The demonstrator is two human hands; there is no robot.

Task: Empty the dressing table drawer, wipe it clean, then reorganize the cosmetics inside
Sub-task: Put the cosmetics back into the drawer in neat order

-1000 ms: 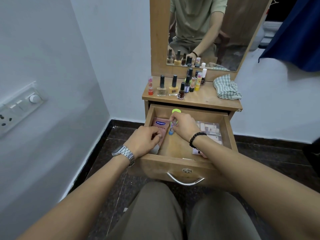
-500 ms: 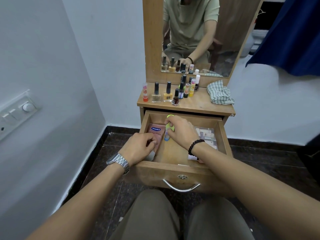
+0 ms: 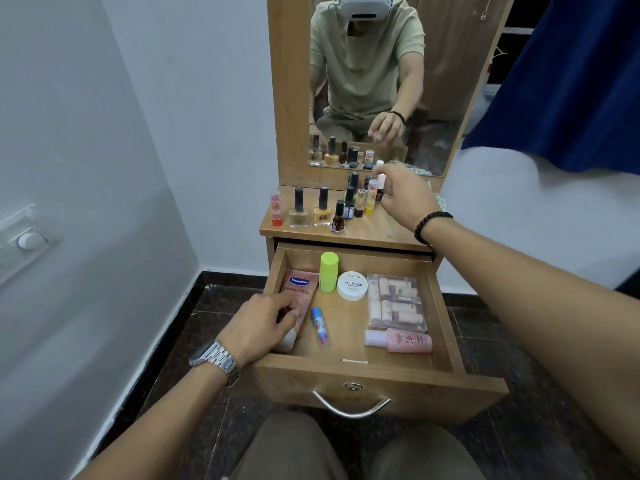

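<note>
A: Grips?
B: Left hand (image 3: pixel 265 322) pinching pink "Vaseline" tube (image 3: pixel 298 299), drawer's (image 3: pixel 446 306) left side — right hand (image 3: pixel 405 194) up at tabletop bottles, fingers around small white-capped one (image 3: pixel 381 180).
A: Other labels?
B: White tub (image 3: pixel 352 285), "NAIL POLISH" — mid-drawer.

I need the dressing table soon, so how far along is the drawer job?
Drawer already holds a pink tube, green stick, nail polish jar and more. The right hand reaches a white-capped bottle on top. The nail polish bottles there remain unplaced.
</note>
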